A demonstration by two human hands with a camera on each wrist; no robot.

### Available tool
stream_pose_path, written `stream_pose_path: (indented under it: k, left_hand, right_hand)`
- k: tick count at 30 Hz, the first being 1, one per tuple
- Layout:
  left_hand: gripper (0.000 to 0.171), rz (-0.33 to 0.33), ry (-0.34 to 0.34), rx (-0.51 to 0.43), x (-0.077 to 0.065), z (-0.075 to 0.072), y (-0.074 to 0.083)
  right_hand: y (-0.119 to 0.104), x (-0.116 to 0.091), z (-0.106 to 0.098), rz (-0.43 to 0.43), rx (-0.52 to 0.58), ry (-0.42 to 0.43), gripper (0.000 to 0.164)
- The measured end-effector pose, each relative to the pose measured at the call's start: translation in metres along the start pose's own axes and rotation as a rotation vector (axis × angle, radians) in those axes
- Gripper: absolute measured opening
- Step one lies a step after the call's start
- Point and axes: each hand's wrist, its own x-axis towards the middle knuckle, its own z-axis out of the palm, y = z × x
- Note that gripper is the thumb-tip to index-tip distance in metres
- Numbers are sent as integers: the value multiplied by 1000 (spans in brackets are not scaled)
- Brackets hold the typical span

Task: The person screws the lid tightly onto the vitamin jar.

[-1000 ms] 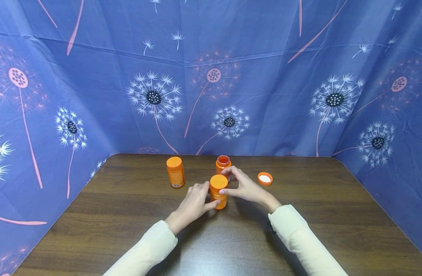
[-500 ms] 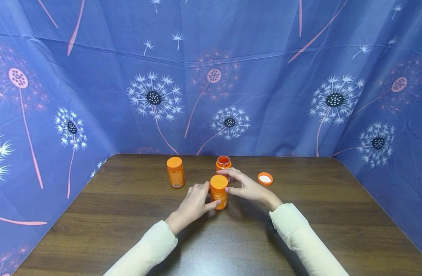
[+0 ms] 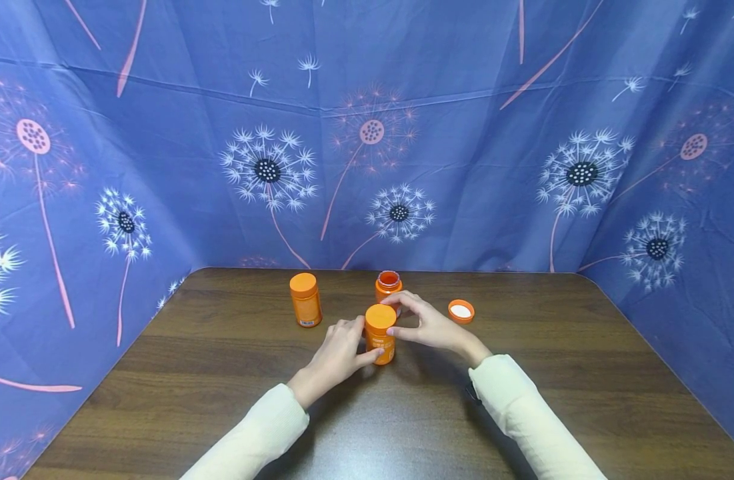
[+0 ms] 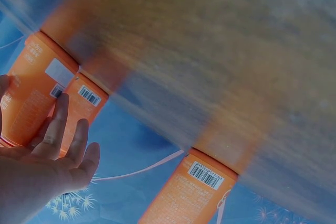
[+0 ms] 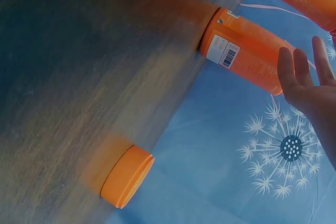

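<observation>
currently, a capped orange jar [image 3: 379, 348] stands upright on the desk [image 3: 223, 380]; take it as the clock center, with 12 o'clock away from the person. the left hand [image 3: 335, 353] approaches from 8 o'clock and grips the jar body, thumb on the near side. the right hand [image 3: 434, 327] approaches from 3 o'clock and grasps the lid [image 3: 381, 316] between thumb and forefinger; the lid is seated on the jar. an uncapped jar [image 3: 388, 285] stands upright near 12 o'clock, partly hidden behind the right hand. a second capped jar [image 3: 306, 304] stands upright at 10 o'clock, apart from both hands. a loose cap [image 3: 461, 311] lies at 2 o'clock, white inner face up. a blue dandelion-print cloth [image 3: 463, 153] hangs behind the desk.
</observation>
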Motion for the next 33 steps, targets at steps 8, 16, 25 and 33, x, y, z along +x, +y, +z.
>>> stream_pose_path:
  k: [8, 16, 25, 33]
  left_hand:
    - [41, 13, 16, -8, 0, 0, 0]
    - [41, 11, 10, -23, 0, 0, -1]
    - [42, -11, -14, -34, 0, 0, -1]
    - [43, -8, -10, -16, 1, 0, -1]
  right_hand:
    - [2, 2, 7, 66, 5, 59, 48]
    - [-16, 2, 7, 113, 10, 63, 50]
    - [-23, 0, 4, 81, -4, 37, 57]
    - [2, 1, 2, 35, -13, -42, 56]
